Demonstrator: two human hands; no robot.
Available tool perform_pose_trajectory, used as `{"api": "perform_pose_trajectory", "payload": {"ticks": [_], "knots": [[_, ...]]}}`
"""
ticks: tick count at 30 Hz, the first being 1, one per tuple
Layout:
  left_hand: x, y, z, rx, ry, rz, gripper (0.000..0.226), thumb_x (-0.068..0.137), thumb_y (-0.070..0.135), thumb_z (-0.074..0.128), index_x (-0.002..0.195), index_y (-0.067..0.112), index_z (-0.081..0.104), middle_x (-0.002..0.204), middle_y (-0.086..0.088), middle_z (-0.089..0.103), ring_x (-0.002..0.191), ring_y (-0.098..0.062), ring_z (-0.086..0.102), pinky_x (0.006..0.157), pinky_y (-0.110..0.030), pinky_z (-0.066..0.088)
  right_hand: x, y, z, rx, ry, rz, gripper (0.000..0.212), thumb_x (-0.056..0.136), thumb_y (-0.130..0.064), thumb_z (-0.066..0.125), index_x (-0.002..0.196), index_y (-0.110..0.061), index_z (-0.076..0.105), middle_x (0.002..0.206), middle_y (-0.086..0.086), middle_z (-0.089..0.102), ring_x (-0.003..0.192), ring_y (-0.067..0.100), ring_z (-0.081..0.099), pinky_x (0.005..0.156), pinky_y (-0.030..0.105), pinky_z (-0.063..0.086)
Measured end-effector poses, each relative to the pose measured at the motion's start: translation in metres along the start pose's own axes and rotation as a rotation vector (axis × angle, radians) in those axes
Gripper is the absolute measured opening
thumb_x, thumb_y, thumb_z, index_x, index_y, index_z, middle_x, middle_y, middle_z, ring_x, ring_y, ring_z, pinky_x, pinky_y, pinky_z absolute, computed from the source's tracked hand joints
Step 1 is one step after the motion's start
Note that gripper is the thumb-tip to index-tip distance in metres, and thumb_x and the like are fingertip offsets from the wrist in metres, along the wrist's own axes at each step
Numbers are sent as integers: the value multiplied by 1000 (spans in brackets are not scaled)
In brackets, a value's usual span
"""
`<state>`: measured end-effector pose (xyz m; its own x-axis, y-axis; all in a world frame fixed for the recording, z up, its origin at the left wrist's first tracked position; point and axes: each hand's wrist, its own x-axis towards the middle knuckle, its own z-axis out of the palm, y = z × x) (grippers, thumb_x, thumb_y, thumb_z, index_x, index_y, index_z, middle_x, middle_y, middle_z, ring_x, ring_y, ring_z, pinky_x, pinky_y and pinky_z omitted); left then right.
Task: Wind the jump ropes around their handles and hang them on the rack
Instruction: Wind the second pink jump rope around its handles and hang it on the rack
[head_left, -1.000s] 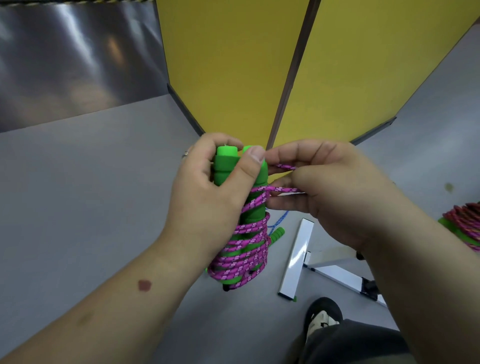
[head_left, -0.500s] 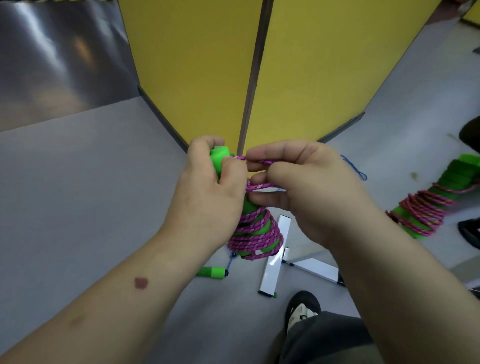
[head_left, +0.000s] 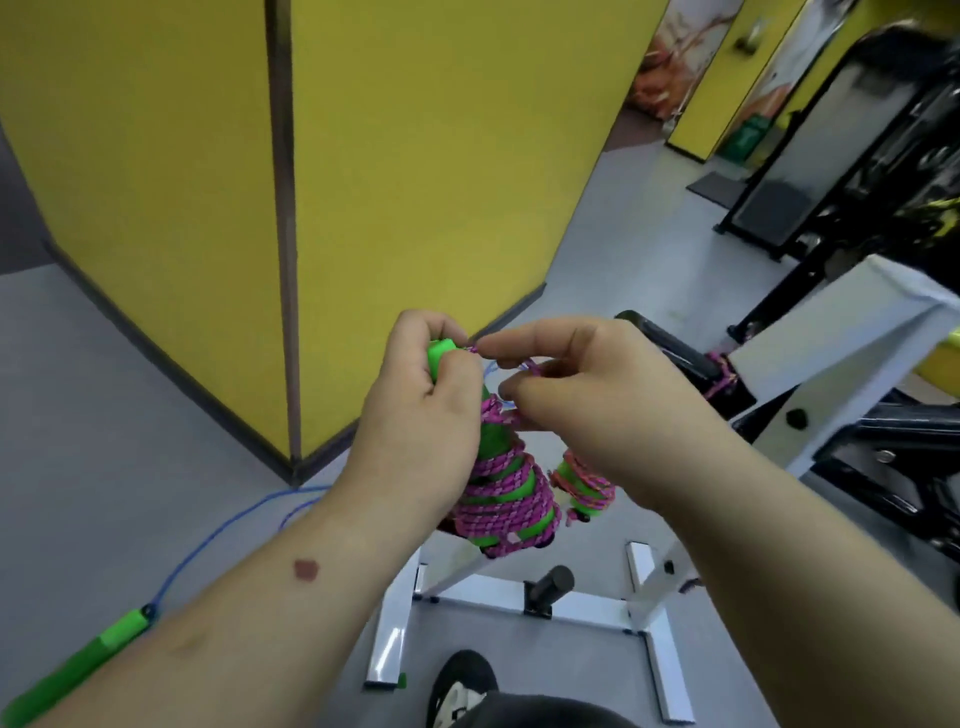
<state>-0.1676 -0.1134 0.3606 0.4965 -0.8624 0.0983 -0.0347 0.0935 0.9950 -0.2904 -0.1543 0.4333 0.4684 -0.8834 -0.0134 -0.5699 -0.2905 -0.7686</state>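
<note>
My left hand (head_left: 415, 436) grips the green handles (head_left: 441, 356) of a pink jump rope, with pink rope coils (head_left: 501, 499) wound around their lower half. My right hand (head_left: 587, 400) pinches the free end of the pink rope (head_left: 530, 365) just right of the handle tops. A second wound pink rope bundle (head_left: 584, 486) hangs behind my right wrist. The white rack (head_left: 810, 353) stands to the right, with a black peg (head_left: 670, 345) that carries a pink rope loop (head_left: 723, 376). A blue rope (head_left: 208, 545) with a green handle (head_left: 78, 660) lies on the floor at lower left.
A yellow partition wall (head_left: 415, 182) with a dark corner strip rises straight ahead. The rack's white base feet (head_left: 519, 603) spread on the grey floor beneath my hands. Black gym equipment (head_left: 857, 171) stands at the far right. My shoe (head_left: 462, 686) shows at the bottom.
The view has swung right and up, bringing the white rack and black gym equipment into sight. Both hands keep hold of the handles and rope end, now closer to the rack's peg.
</note>
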Motion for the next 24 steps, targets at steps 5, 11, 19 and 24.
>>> {"api": "perform_pose_trajectory", "payload": {"ticks": [5, 11, 19, 24], "knots": [[9, 16, 46, -29, -103, 20, 14, 102, 16, 41, 100, 28, 49, 46, 13, 38, 42, -8, 30, 38, -19, 25, 12, 22, -41, -479, 92, -269, 55, 76, -5, 59, 115, -41, 73, 97, -22, 59, 83, -3, 49, 73, 15, 38], [21, 20, 84, -9, -127, -23, 13, 102, 18, 41, 99, 29, 49, 71, 4, 46, 43, -6, 35, 40, -18, 28, 26, 39, -69, -581, 139, -282, 54, 75, -2, 55, 115, -31, 75, 95, -10, 62, 91, 13, 60, 77, 40, 54], [38, 15, 107, 62, -139, -30, 15, 105, 24, 38, 109, 32, 50, 117, -5, 48, 65, -3, 49, 47, -19, 31, 40, 48, -85, -586, 123, -230, 47, 84, -7, 53, 118, -32, 74, 106, -16, 61, 101, 2, 56, 86, 34, 52], [46, 5, 113, -1, -148, -43, 19, 106, 22, 35, 108, 33, 51, 96, -9, 47, 38, -2, 41, 37, -13, 29, 48, 55, -88, -530, 100, -197, 42, 88, -16, 52, 121, -32, 73, 110, -17, 60, 100, 3, 58, 87, 34, 52]]}}
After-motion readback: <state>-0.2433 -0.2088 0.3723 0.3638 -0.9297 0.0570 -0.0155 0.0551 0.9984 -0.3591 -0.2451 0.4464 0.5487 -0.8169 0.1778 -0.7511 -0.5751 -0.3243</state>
